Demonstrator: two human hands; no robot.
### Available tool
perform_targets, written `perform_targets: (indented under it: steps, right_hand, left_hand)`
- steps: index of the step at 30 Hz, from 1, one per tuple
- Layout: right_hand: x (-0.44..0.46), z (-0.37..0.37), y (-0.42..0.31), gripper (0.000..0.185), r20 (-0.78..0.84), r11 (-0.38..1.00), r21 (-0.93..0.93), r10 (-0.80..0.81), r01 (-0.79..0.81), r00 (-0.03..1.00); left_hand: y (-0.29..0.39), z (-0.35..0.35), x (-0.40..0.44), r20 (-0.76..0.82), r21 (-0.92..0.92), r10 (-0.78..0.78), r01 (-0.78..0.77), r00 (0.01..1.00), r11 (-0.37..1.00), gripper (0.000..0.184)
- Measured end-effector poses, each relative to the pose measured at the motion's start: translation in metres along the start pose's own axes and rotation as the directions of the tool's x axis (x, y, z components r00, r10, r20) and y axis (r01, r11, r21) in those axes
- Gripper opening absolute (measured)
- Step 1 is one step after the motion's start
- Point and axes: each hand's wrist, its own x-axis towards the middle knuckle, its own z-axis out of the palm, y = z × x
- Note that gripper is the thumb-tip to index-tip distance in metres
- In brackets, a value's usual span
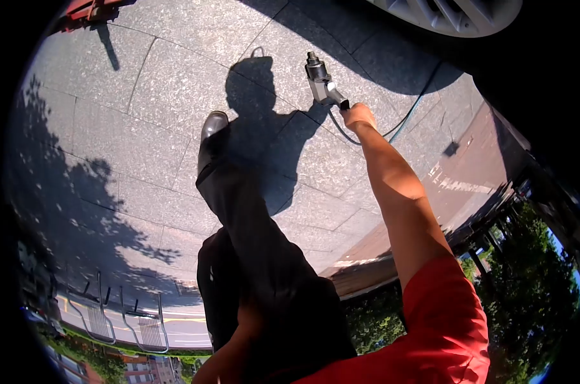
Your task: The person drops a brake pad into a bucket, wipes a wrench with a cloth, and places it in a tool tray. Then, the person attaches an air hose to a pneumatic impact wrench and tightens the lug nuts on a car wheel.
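At the end of my outstretched arm, my right hand [358, 116] is closed around the handle of an air impact wrench [318, 78]. The wrench is silver and dark grey, with a socket [311, 57] on its nose pointing away from me. A blue-green air hose [407, 119] curves from near the handle towards the upper right. My left hand [249, 318] is low by my dark trousers, in shadow, and its fingers are hidden. A dark shoe [214, 123] stands on the paving beyond my bent leg.
A silver wheel [459, 16] is at the top right, with deep shadow around it. Part of a red metal object [91, 13] shows at the top left. Grey stone paving [155, 83] spreads below. Metal racks [143, 329] stand at the lower left, with trees [526, 269] at the right.
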Motion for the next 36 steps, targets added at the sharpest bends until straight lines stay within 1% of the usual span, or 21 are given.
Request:
perform_targets:
  steps: [1,2,3,4,5,6,8,9,10,14,16,18,22,25,28,31,32,33,34,35,36]
  right_hand:
    - [0.006,0.004,0.002,0.04,0.013,1.0,0.013,-0.017,0.017,1.0]
    - [0.009,0.009,0.007,0.042,0.031,0.999,0.021,-0.033,0.033,0.999]
    - [0.001,0.012,0.008,0.042,0.034,1.0,0.002,-0.023,0.023,0.999]
    - [-0.005,0.01,0.004,0.042,0.025,1.0,-0.013,-0.022,0.022,0.999]
    - [0.002,0.004,0.001,0.042,0.021,1.0,-0.005,-0.02,0.02,1.0]
    - [0.012,0.002,0.0,0.042,0.024,1.0,0.021,-0.008,0.007,1.0]
    - [0.018,0.012,0.004,0.042,0.06,0.997,0.047,0.051,-0.054,0.997]
    - [0.015,0.015,0.005,0.042,0.06,0.995,0.054,0.08,-0.083,0.995]
    - [0.015,0.012,0.002,0.042,0.047,0.993,0.063,0.099,-0.102,0.994]
    - [0.004,0.006,-0.002,0.044,0.079,0.991,0.09,0.088,-0.095,0.993]
    - [0.014,0.005,0.004,0.044,0.085,0.993,0.099,0.061,-0.07,0.994]
    - [0.015,0.006,0.002,0.042,0.055,0.988,0.108,0.107,-0.112,0.993]
    - [0.007,-0.004,-0.002,0.044,0.094,0.977,0.159,0.132,-0.145,0.987]
    - [0.011,-0.002,-0.001,0.046,0.1,0.983,0.136,0.113,-0.126,0.989]
    - [0.015,0.005,-0.014,0.043,0.032,0.998,-0.004,0.059,-0.059,0.998]
    - [0.042,0.032,-0.027,0.036,-0.013,1.0,-0.03,0.006,-0.007,1.0]
    - [0.047,0.035,-0.037,0.033,-0.113,0.974,-0.226,-0.057,0.031,0.992]
    - [0.05,0.04,-0.051,0.03,-0.186,0.906,-0.42,-0.145,0.055,0.972]
    - [0.058,0.037,-0.069,0.03,-0.103,0.908,-0.42,-0.053,0.004,0.993]
    - [0.075,0.037,-0.081,0.03,-0.147,0.926,-0.372,0.005,-0.06,0.989]
    - [0.077,0.043,-0.087,0.03,-0.159,0.939,-0.32,0.078,-0.127,0.984]
  left_hand:
    - [-0.019,-0.011,0.0,-0.001,0.142,0.021,-0.021,1.0,0.99,0.049]
    - [-0.03,-0.053,0.006,-0.052,0.189,-0.034,0.043,0.998,0.981,0.043]
    - [-0.032,-0.109,0.018,-0.099,0.073,-0.132,0.139,0.986,0.988,0.04]
    - [-0.039,-0.148,0.028,-0.163,0.125,-0.171,0.192,0.972,0.973,0.039]
    - [-0.047,-0.188,0.038,-0.159,0.206,-0.21,0.241,0.965,0.949,0.042]
    - [-0.052,-0.224,0.05,-0.256,0.207,-0.24,0.296,0.936,0.933,0.051]
    - [-0.06,-0.287,0.076,-0.376,0.251,-0.227,0.335,0.898,0.908,0.05]
    - [-0.065,-0.31,0.087,-0.429,0.305,-0.175,0.325,0.886,0.895,0.052]
    - [-0.083,-0.32,0.097,-0.503,0.369,-0.051,0.267,0.863,0.89,0.053]
    - [-0.1,-0.388,0.142,-0.459,0.444,0.04,0.19,0.887,0.875,0.053]
    - [-0.114,-0.415,0.164,-0.449,0.512,0.038,0.222,0.893,0.83,0.053]
    - [-0.122,-0.444,0.179,-0.435,0.558,0.033,0.24,0.9,0.794,0.053]
    - [-0.135,-0.496,0.175,-0.359,0.58,0.033,0.195,0.933,0.791,0.054]
    - [-0.131,-0.542,0.175,-0.407,0.577,0.082,0.187,0.91,0.795,0.055]
    - [-0.125,-0.574,0.174,-0.486,0.613,0.257,0.116,0.835,0.782,0.052]
    - [-0.102,-0.585,0.159,-0.576,0.669,0.466,0.059,0.672,0.741,0.049]
    - [-0.094,-0.58,0.152,-0.612,0.678,0.52,0.057,0.596,0.733,0.049]
    - [-0.089,-0.572,0.142,-0.613,0.682,0.524,0.06,0.591,0.729,0.049]
    - [-0.083,-0.565,0.131,-0.623,0.714,0.566,0.096,0.54,0.693,0.05]
    - [-0.076,-0.56,0.122,-0.629,0.742,0.61,0.137,0.482,0.656,0.052]
    - [-0.071,-0.554,0.117,-0.631,0.743,0.615,0.142,0.473,0.654,0.053]
